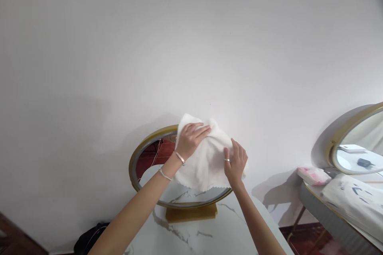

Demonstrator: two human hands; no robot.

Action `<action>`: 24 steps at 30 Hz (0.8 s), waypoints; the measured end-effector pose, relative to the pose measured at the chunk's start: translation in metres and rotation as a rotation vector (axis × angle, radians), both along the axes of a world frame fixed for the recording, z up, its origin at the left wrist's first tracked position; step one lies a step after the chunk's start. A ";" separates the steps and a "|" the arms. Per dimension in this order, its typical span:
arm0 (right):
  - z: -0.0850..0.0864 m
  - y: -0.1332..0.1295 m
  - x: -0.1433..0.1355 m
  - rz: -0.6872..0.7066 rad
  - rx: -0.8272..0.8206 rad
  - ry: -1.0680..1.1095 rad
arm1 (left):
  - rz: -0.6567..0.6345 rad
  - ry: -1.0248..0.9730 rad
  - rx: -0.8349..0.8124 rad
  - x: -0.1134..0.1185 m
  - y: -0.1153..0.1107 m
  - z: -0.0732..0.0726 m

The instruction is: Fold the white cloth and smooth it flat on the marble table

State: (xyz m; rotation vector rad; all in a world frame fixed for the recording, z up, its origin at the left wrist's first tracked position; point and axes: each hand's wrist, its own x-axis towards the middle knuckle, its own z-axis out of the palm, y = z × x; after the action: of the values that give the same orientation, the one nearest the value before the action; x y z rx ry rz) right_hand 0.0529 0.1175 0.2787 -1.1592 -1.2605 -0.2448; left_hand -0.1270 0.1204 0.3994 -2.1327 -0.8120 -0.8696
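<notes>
A white cloth (203, 167) with a scalloped lower edge drapes over the upper right part of an oval mirror (134, 167) in a gold frame. Bent over the cloth near the mirror's top, my left hand (191, 139) is closed on it, fingers close together and pointing right; its thumb is hidden. At the right rim, my right hand (236, 161) grips the cloth-covered edge, thumb in front and fingers around the side. The mirror stands on a gold base (191, 212).
Beneath the mirror is a white marble-patterned tabletop (191, 239) against a pale wall (191, 48). To the right, another table (335, 215) carries a second mirror (338, 147), a pink-and-white packet (314, 175) and a white printed fabric item (356, 199). A black bag-like item (89, 237) lies lower left.
</notes>
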 end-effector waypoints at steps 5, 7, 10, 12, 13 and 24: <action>0.058 0.008 -0.056 0.054 0.133 -0.312 | 0.069 -0.358 0.045 -0.089 -0.022 -0.009; 0.070 0.014 -0.085 0.100 0.175 -0.443 | 0.103 -0.496 0.062 -0.123 -0.031 -0.027; 0.077 0.023 -0.127 0.198 0.252 -0.642 | 0.201 -0.664 0.027 -0.162 -0.044 -0.059; 0.076 0.026 -0.150 0.274 0.300 -0.779 | 0.279 -0.696 -0.064 -0.178 -0.052 -0.077; 0.074 0.027 -0.158 0.320 0.314 -0.839 | 0.316 -0.690 -0.123 -0.183 -0.055 -0.084; -0.030 0.004 -0.161 0.919 0.165 -1.184 | 0.481 -0.749 -0.249 -0.188 -0.069 -0.214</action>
State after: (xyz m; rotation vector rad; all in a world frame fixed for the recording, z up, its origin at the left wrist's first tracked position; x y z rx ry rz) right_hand -0.1079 0.1219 0.2484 -0.0921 -2.5961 -0.3349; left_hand -0.3151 0.0512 0.1852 -1.6515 -1.7986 -1.3587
